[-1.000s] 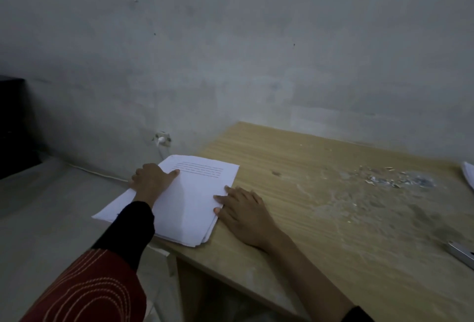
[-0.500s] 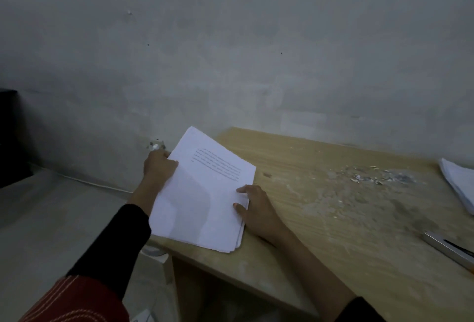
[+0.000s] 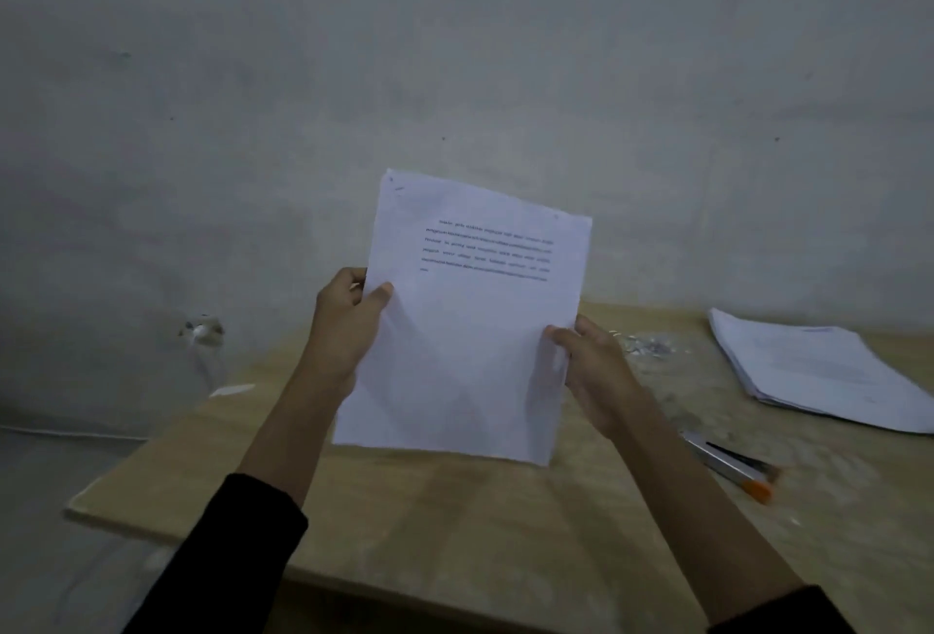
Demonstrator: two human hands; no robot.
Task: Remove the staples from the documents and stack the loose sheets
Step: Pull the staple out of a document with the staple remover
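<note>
Head view: a document (image 3: 470,330) is held upright over the table (image 3: 455,532), midway between its left and right edges. The grip of the left hand (image 3: 348,330) is clamped on the document's left edge, thumb in front. The grip of the right hand (image 3: 591,375) is clamped on its right edge. A stack of loose sheets (image 3: 819,370) is noted at the far right corner, and pulled staples (image 3: 649,345) near the far edge.

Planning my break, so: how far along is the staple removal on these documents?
Seemingly done: the white paper stack at the wooden table's right, with small silvery staple scraps nearby. In hand: left hand and right hand hold a white printed document upright, a dark staple in its top-left corner. Left: pulling it, stacking sheets.
</note>
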